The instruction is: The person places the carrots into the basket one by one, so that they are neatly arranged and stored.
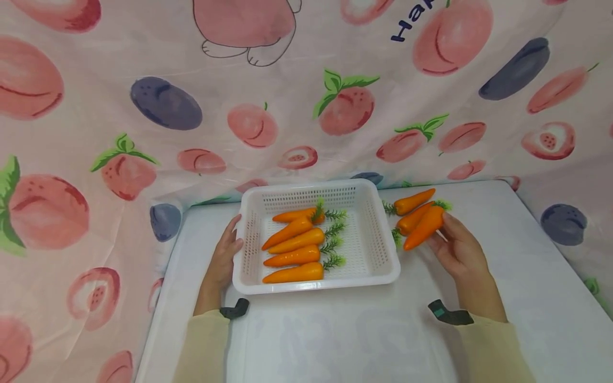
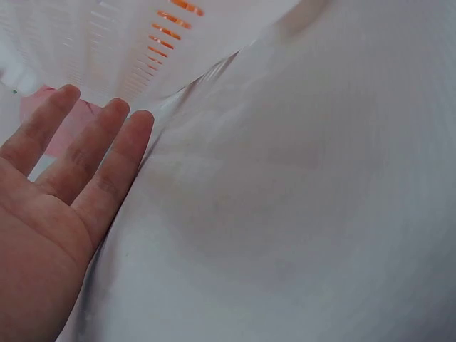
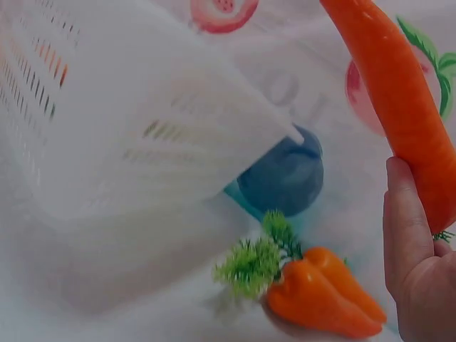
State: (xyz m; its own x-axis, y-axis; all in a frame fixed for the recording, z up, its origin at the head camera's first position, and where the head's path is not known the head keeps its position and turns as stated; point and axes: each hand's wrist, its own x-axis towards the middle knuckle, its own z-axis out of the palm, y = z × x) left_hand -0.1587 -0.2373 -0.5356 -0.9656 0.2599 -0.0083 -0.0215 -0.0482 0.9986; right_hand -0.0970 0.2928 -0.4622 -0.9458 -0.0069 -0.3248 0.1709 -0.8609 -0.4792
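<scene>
A white plastic basket [image 1: 316, 287] holds several orange carrots [image 1: 294, 273] with green tops, laid roughly side by side. At its left side is my left hand [image 1: 222, 263]; in the left wrist view that hand [image 2: 71, 171] has its fingers extended by the slotted wall [image 2: 107, 43]. Right of the basket, my right hand [image 1: 460, 250] holds a carrot [image 1: 423, 229] by its thick end, tip pointing down-left. The right wrist view shows this carrot [image 3: 402, 92] raised, with the fingers of my right hand [image 3: 420, 263] against it; the thumb's contact is hard to see.
Two more carrots [image 1: 414, 201] lie on the white table [image 1: 354, 335] just right of the basket, also visible in the right wrist view as a close pair [image 3: 324, 296]. Behind the table hangs a pink fruit-print cloth [image 1: 297, 106], which also runs down both sides.
</scene>
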